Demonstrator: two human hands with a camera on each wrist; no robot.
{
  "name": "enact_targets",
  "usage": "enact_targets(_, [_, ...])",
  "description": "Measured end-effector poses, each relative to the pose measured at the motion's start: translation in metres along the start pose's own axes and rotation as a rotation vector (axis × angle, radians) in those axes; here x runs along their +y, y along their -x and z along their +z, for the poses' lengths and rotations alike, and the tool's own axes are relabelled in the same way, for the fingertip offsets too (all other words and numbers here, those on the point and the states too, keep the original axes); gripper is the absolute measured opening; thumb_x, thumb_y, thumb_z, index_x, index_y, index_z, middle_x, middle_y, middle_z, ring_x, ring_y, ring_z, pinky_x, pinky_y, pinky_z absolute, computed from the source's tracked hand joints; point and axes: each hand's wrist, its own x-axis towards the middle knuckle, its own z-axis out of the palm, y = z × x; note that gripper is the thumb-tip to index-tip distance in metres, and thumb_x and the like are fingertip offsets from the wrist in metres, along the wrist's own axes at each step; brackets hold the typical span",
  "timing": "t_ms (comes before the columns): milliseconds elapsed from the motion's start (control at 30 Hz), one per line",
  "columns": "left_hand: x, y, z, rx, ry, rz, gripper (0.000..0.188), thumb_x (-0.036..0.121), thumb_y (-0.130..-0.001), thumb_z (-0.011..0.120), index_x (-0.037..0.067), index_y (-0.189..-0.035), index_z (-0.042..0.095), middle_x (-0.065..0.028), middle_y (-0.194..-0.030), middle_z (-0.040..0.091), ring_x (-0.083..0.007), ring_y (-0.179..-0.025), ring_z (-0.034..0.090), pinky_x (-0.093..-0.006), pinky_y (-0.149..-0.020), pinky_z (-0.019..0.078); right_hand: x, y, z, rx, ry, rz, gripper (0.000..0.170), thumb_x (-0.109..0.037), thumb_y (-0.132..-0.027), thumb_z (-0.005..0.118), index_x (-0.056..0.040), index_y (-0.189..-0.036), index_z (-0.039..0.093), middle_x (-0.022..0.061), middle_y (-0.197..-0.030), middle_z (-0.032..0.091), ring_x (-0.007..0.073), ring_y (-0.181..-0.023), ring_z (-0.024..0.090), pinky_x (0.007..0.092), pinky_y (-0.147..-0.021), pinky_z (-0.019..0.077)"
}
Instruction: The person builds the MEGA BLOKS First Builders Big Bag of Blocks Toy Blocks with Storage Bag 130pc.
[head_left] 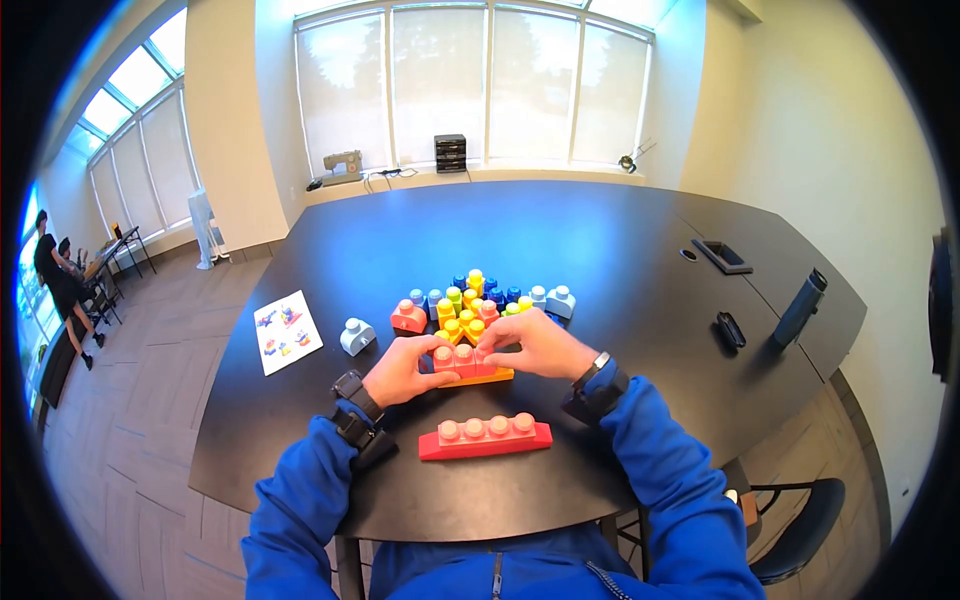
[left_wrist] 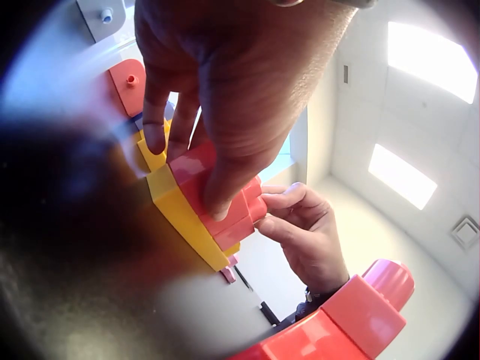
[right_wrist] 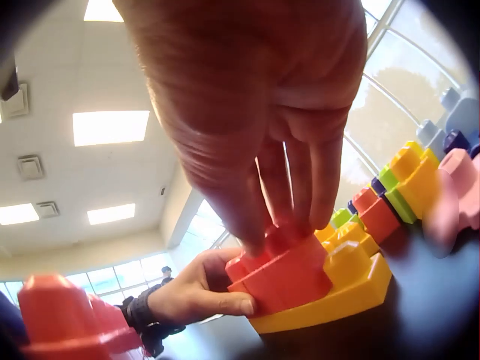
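The card (head_left: 288, 332) lies at the left of the desk (head_left: 330, 240), the grey block (head_left: 356, 336) right of it. The left hand (head_left: 403, 370) reaches in from the near left, its fingers curved round the red block (head_left: 463, 362), thumb on the near side. That block sits on the yellow block (head_left: 490, 378), between the hands, beyond the red bar (head_left: 485, 450). The right hand (head_left: 540, 343), angled down from the right, pinches the red block's right part, thumb opposite bent fingers.
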Motion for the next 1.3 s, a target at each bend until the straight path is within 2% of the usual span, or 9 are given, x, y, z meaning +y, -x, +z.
enact_targets(67, [-0.002,-0.001,-0.001,0.009,0.021,0.008,0.049,0.027,-0.092,0.096,0.001,-0.129,0.076,-0.0128,-0.105,0.079,-0.0201,-0.083,0.071,-0.0358,-0.078,0.0596,0.002,-0.008,-0.013,0.039,0.059,0.022,0.016,-0.012,-0.104,0.078,0.0000,-0.115,0.082,0.0171,-0.103,0.085,0.0220,-0.090,0.082,0.0358,-0.085,0.0643])
enact_targets(267, [-0.003,0.001,0.000,0.016,-0.027,0.023,0.049,0.026,-0.092,0.095,-0.002,-0.128,0.077,-0.0153,-0.107,0.080,-0.0230,-0.088,0.074,-0.0378,-0.083,0.0606,0.053,-0.030,-0.001,0.136,0.494,0.050,0.030,-0.029,-0.111,0.067,-0.0073,-0.123,0.083,0.0150,-0.115,0.072,0.0391,-0.109,0.068,0.0518,-0.096,0.0575])
enact_targets(367, [-0.002,0.000,-0.001,0.022,-0.020,0.040,0.054,0.029,-0.092,0.097,-0.001,-0.132,0.076,-0.0133,-0.108,0.080,-0.0202,-0.090,0.075,-0.0353,-0.081,0.0610,0.058,-0.036,0.010,0.067,0.626,0.141,0.028,-0.028,-0.110,0.067,-0.0094,-0.122,0.084,0.0146,-0.119,0.070,0.0374,-0.116,0.065,0.0526,-0.096,0.0569])
enact_targets(633, [0.004,0.001,0.000,-0.018,0.002,-0.045,0.051,0.027,-0.092,0.095,-0.001,-0.130,0.076,-0.0157,-0.109,0.080,-0.0249,-0.086,0.074,-0.0375,-0.082,0.0611,0.061,-0.038,0.006,0.138,0.439,0.097,0.018,-0.024,-0.099,0.081,-0.0058,-0.103,0.080,0.0111,-0.093,0.080,0.0398,-0.091,0.074,0.0519,-0.085,0.0586])
enact_targets(767, [-0.006,0.001,0.001,0.022,-0.007,0.040,0.051,0.026,-0.092,0.095,-0.001,-0.131,0.075,-0.0148,-0.108,0.080,-0.0230,-0.084,0.074,-0.0366,-0.080,0.0609,0.044,-0.040,-0.040,0.128,0.134,0.147,0.014,-0.008,-0.091,0.086,0.0012,-0.101,0.081,0.0145,-0.092,0.084,0.0274,-0.083,0.083,0.0391,-0.082,0.0659])
enact_targets(800, [-0.006,0.002,0.002,0.026,0.001,0.036,0.051,0.026,-0.092,0.095,-0.001,-0.131,0.075,-0.0148,-0.108,0.080,-0.0230,-0.084,0.074,-0.0366,-0.080,0.0609,0.034,-0.038,-0.056,0.032,0.047,0.184,0.020,-0.009,-0.092,0.092,0.0003,-0.107,0.083,0.0094,-0.094,0.085,0.0156,-0.089,0.082,0.0329,-0.083,0.0662])
enact_targets(933, [-0.003,0.001,-0.001,-0.002,-0.004,-0.009,0.051,0.026,-0.092,0.096,-0.001,-0.131,0.075,-0.0135,-0.106,0.079,-0.0214,-0.083,0.073,-0.0358,-0.078,0.0606,-0.004,-0.029,-0.076,-0.132,-0.021,0.205,0.021,-0.007,-0.089,0.091,0.0007,-0.107,0.083,0.0114,-0.097,0.086,0.0187,-0.088,0.083,0.0337,-0.083,0.0659])
enact_targets(1067, [-0.002,0.001,-0.002,-0.014,-0.016,-0.031,0.050,0.026,-0.093,0.096,0.000,-0.131,0.076,-0.0119,-0.106,0.080,-0.0185,-0.081,0.072,-0.0347,-0.076,0.0598,-0.002,-0.034,-0.057,-0.203,0.230,0.155,0.025,-0.007,-0.081,0.088,0.0000,-0.105,0.083,0.0143,-0.097,0.085,0.0258,-0.089,0.083,0.0362,-0.084,0.0659])
enact_targets(1300, [0.004,0.001,-0.003,-0.024,-0.012,-0.066,0.050,0.026,-0.093,0.096,0.000,-0.131,0.076,-0.0112,-0.106,0.080,-0.0180,-0.082,0.071,-0.0346,-0.077,0.0598,0.004,-0.030,-0.058,-0.275,0.173,0.190,0.025,-0.005,-0.079,0.089,-0.0007,-0.103,0.084,0.0145,-0.095,0.084,0.0278,-0.087,0.082,0.0379,-0.084,0.0656])
